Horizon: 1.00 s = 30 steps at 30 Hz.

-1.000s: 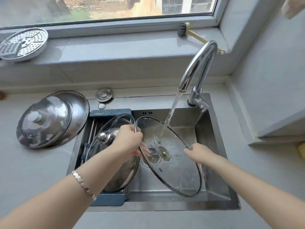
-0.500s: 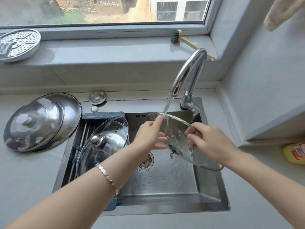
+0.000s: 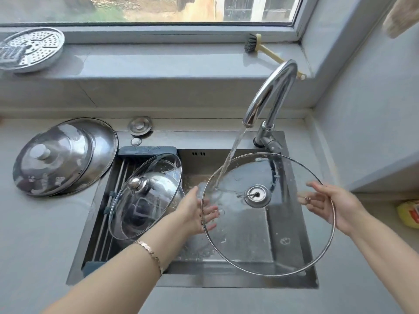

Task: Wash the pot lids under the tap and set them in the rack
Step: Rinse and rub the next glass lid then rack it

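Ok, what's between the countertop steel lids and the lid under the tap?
Head view: the rack with a knobbed glass lid in it, then the left hand.

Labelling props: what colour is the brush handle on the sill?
Pale cream-yellow brush handle, dark grey bristles; the head view shows it best.

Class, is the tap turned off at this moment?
No, water runs from the tap onto the glass lid.

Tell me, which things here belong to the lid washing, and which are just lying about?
In the job: glass lid held under the water, running tap, sink, rack, knobbed lid lying in the rack, steel lids on the counter.
Lying about: steamer plate and brush on the sill, sink stopper, yellow object at right.
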Available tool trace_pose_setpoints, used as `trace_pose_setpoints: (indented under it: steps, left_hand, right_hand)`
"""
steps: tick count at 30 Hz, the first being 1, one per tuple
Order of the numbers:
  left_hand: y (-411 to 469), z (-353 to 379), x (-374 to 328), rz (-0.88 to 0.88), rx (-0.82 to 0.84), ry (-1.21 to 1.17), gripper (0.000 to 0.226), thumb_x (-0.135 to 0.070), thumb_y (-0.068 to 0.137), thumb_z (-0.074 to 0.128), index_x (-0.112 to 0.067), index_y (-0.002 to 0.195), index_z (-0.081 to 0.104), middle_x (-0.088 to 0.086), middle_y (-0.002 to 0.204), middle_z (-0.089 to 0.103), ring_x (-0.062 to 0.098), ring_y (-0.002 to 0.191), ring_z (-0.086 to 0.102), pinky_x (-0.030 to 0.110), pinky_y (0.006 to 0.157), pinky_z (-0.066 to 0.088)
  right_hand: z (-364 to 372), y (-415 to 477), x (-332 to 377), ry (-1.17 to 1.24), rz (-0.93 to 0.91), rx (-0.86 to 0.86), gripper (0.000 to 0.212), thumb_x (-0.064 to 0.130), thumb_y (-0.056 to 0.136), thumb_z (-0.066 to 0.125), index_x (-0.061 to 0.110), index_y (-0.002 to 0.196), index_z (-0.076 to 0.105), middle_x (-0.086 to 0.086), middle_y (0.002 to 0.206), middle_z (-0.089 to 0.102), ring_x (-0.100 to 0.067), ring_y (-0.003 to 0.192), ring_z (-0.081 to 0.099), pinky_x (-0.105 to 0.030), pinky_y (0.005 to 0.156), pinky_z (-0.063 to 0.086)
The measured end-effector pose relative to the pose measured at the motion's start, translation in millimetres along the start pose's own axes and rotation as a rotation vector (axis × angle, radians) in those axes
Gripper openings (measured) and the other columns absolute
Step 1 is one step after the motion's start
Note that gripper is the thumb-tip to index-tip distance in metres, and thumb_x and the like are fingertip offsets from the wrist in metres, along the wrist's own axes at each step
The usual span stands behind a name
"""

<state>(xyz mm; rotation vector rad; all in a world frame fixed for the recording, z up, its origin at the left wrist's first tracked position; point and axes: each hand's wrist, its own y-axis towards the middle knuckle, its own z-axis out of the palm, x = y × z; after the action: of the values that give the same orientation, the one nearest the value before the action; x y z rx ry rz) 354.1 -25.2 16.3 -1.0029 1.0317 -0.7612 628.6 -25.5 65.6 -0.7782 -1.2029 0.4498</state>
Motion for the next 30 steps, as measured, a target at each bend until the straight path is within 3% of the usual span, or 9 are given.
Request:
trace_pose_setpoints:
  steps: [4, 8, 13, 16, 21, 26, 30]
  left_hand:
    - [-24, -8, -32, 0.086, -0.011, 0.053, 0.044, -0.049, 0.096, 0.03, -0.013, 0.083, 0.05, 0.004, 0.075, 0.057, 0.018, 0.068, 0.054, 0.029, 0.065, 0.04]
    - [-48, -5, -57, 0.222, -0.065, 0.184, 0.04, -0.042, 0.097, 0.035, -0.007, 0.094, 0.053, 0.007, 0.081, 0.063, 0.017, 0.07, 0.059, 0.028, 0.064, 0.044]
    - [-65, -4, -82, 0.365, -0.098, 0.323, 0.033, -0.038, 0.097, 0.038, -0.011, 0.086, 0.054, 0.004, 0.081, 0.064, 0.014, 0.069, 0.06, 0.026, 0.061, 0.047]
    - [-66, -13, -91, 0.452, -0.167, 0.324, 0.03, -0.038, 0.097, 0.038, -0.015, 0.087, 0.055, 0.002, 0.081, 0.065, 0.011, 0.071, 0.062, 0.025, 0.063, 0.046]
    - [-65, -41, -97, 0.578, -0.282, 0.212, 0.031, -0.038, 0.097, 0.038, -0.015, 0.09, 0.057, 0.001, 0.083, 0.065, 0.011, 0.073, 0.061, 0.023, 0.065, 0.045]
    - [-53, -57, -85, 0.54, -0.333, 0.077, 0.031, -0.039, 0.097, 0.035, -0.018, 0.08, 0.05, 0.0, 0.079, 0.06, 0.014, 0.073, 0.057, 0.033, 0.077, 0.041]
    - [-39, -46, -71, 0.432, -0.308, -0.001, 0.031, -0.042, 0.095, 0.036, -0.016, 0.083, 0.047, 0.003, 0.08, 0.057, 0.015, 0.068, 0.054, 0.031, 0.064, 0.04]
  right_hand:
    - [2, 21, -41, 0.111, 0.144, -0.059, 0.021, 0.017, 0.097, 0.04, 0.016, 0.078, 0.05, -0.003, 0.043, 0.06, -0.014, 0.037, 0.061, -0.016, 0.035, 0.046]
    - [23, 53, -88, 0.002, 0.175, -0.159, 0.017, 0.022, 0.089, 0.046, 0.018, 0.075, 0.053, 0.004, 0.035, 0.045, -0.011, 0.031, 0.049, -0.015, 0.037, 0.042]
    - [73, 83, -120, -0.04, 0.245, -0.119, 0.029, 0.025, 0.084, 0.047, 0.018, 0.057, 0.035, 0.004, 0.035, 0.03, -0.013, 0.037, 0.03, -0.017, 0.037, 0.027]
    - [100, 92, -124, -0.004, 0.204, -0.105, 0.027, 0.029, 0.086, 0.045, 0.02, 0.062, 0.037, 0.003, 0.043, 0.029, -0.011, 0.035, 0.029, -0.016, 0.035, 0.026]
    - [124, 83, -95, -0.116, -0.039, -0.155, 0.031, 0.043, 0.097, 0.035, 0.018, 0.091, 0.053, 0.0, 0.055, 0.034, -0.014, 0.046, 0.035, -0.023, 0.045, 0.032]
    - [127, 63, -39, -0.396, -0.465, -0.266, 0.035, 0.042, 0.094, 0.04, 0.012, 0.077, 0.05, 0.0, 0.059, 0.046, -0.018, 0.05, 0.05, -0.029, 0.054, 0.04]
    - [117, 43, 10, -0.601, -0.662, -0.294, 0.038, 0.045, 0.089, 0.047, 0.012, 0.072, 0.055, 0.001, 0.059, 0.051, -0.031, 0.063, 0.06, -0.04, 0.062, 0.05]
